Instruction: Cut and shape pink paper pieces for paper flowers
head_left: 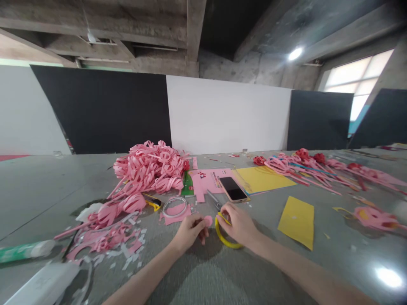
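My left hand (191,231) pinches a small round piece of pink paper (208,220) between thumb and fingers, just above the grey table. Close to it on the right, my right hand (238,224) has its fingers on the yellow handle of a pair of scissors (229,243). The metal blades point away from me, towards a phone (233,188). Beyond my left hand lie a roll of clear tape (174,207) and a scrap of pink paper (178,217) with a cut edge.
A large heap of pink paper strips (152,165) stands at the back left, near a yellow box cutter (153,202). Paper scraps (108,243) and a green-white tube (27,251) lie left. Yellow sheets (265,178) and more pink strips (305,167) are right. White and black panels rise behind.
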Demonstrator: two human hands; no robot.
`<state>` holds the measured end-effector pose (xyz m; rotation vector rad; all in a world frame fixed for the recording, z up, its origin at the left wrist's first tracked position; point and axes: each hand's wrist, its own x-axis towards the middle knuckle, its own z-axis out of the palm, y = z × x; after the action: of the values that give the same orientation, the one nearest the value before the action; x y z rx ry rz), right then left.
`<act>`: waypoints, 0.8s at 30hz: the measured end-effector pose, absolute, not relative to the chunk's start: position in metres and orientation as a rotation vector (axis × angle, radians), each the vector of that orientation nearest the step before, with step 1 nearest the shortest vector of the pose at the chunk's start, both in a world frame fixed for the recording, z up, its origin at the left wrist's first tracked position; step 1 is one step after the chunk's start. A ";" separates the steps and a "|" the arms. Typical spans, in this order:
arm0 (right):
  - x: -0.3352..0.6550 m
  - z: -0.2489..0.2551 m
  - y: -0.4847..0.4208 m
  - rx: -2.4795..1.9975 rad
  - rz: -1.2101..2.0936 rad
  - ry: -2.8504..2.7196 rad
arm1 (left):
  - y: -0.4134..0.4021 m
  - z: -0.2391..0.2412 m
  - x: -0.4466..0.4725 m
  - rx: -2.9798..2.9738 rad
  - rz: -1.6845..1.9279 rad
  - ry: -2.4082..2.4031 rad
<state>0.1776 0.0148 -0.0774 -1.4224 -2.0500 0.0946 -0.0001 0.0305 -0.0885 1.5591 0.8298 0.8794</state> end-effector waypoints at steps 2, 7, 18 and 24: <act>0.185 -0.078 0.019 -1.646 -0.129 -2.079 | 0.031 -0.088 0.000 1.538 0.903 0.836; 0.192 -0.090 0.029 -1.806 0.045 -2.041 | 0.031 -0.089 0.000 1.521 0.914 0.832; 0.198 -0.081 0.028 -1.722 0.257 -1.763 | 0.029 -0.076 -0.003 1.482 1.087 0.856; 0.190 -0.055 0.010 -1.334 0.557 -1.752 | 0.017 -0.038 -0.006 1.531 1.302 0.941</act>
<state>0.1905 0.0103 -0.0553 -1.3342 -1.7520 0.5575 -0.0059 0.0172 -0.0380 1.5311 0.9407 1.3015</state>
